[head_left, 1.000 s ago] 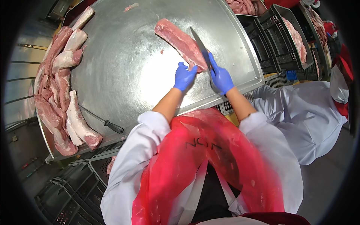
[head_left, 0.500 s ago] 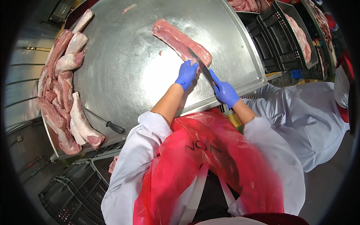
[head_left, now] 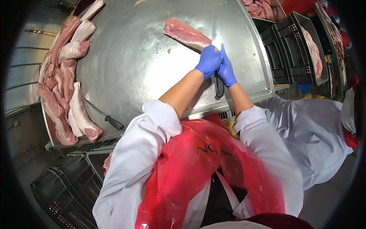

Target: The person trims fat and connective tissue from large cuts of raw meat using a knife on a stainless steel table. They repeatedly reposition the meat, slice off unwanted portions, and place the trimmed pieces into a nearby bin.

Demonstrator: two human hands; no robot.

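Note:
A long pink pork loin [head_left: 184, 32] lies diagonally on the steel tray [head_left: 126, 57]. My left hand [head_left: 209, 61], gloved in blue, is closed at the loin's lower right end. My right hand [head_left: 226, 69], also gloved, is pressed against it, fingers pointing upward; what they grip is hidden. A black knife handle [head_left: 219, 87] shows below my hands, outside my right palm, with the blade mostly hidden. Several pieces of pale fatty and red meat [head_left: 66, 76] are heaped along the tray's left side, with a sharpening steel [head_left: 113, 123] beside them.
Black crates with meat [head_left: 286, 49] stand beyond the tray's right edge, and a red-filled container [head_left: 259, 8] behind them. A co-worker in a white coat [head_left: 305, 133] is close on my right. More black crates [head_left: 53, 194] are below the tray at lower left.
Both hands have moved up and together at the loin's end, my left hand rightward. My right hand has left the knife's handle, which now shows below it.

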